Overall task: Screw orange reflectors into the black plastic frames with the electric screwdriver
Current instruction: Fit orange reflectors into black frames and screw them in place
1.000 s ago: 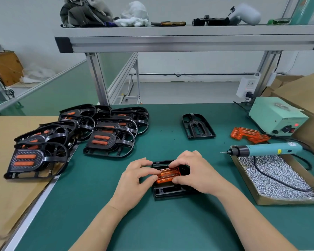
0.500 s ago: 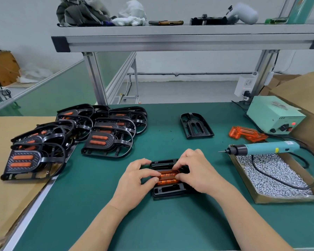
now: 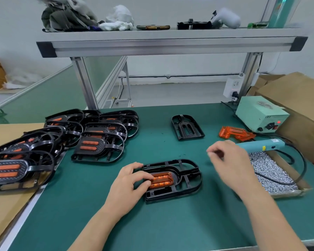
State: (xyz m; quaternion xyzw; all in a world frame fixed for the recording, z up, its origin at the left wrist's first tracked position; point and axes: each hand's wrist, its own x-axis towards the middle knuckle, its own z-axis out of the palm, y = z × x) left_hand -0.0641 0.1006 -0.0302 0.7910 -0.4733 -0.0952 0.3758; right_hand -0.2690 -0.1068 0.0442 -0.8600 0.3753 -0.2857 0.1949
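The bare left forearm rises from the bottom edge, left of centre, to the left hand [image 3: 130, 183] just below the middle of the frame, palm down and knuckles raised. Its bent index finger and thumb meet on the left end of the orange reflector [image 3: 163, 179] and pinch it. The other fingers curve beside them. The right forearm slants up from the lower right corner to the right hand [image 3: 228, 163], right of centre. This hand is blurred, its back upward, with fingers loosely curled and nothing visible in them.
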